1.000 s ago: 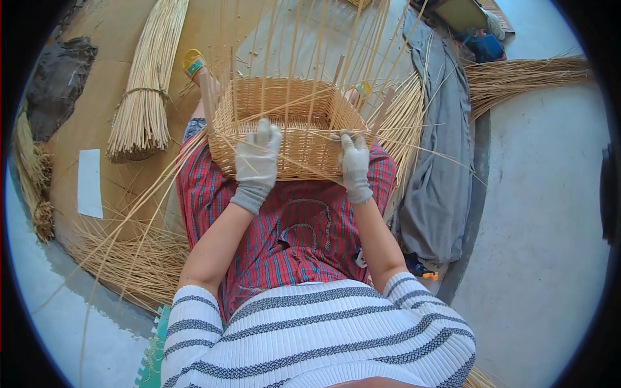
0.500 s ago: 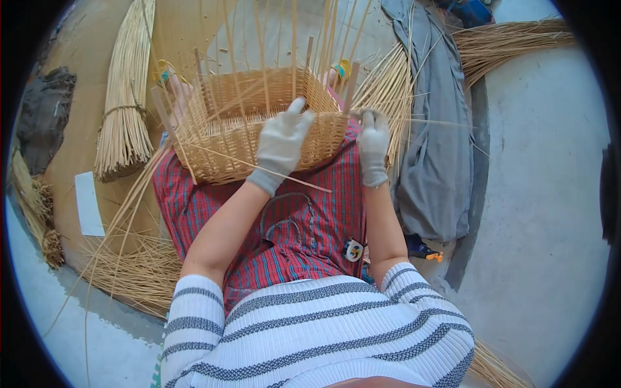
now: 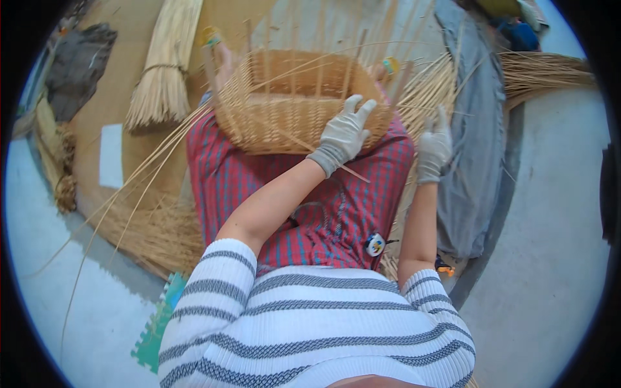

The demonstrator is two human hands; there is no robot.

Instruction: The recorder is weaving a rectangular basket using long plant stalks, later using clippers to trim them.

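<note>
A half-woven cane basket [image 3: 291, 119] rests on my lap, with upright stakes rising from its walls and strands trailing off its left side. My left hand [image 3: 346, 137], in a white knit glove, lies against the right part of its near wall, with fingers stretched and apart near the rim. A loose flat cane strip [image 3: 356, 173] sticks out beneath that wrist. To the right of the basket and apart from it, my gloved right hand [image 3: 435, 147] is raised with its fingers extended. Nothing shows clearly in it; some fingers are blurred.
A tied bundle of pale cane [image 3: 155, 97] lies at the far left. Loose cane [image 3: 155, 233] spreads beside my left leg. More cane [image 3: 424, 90] lies by a grey cloth [image 3: 475, 168] on the right, with a browner bundle [image 3: 546, 74] beyond. A green foam mat [image 3: 152, 336] edges the lower left.
My right hand has left the basket's right corner and moved right, its fingers straightening. My left hand stays at the near wall. The whole view has shifted, with the basket appearing further right and up.
</note>
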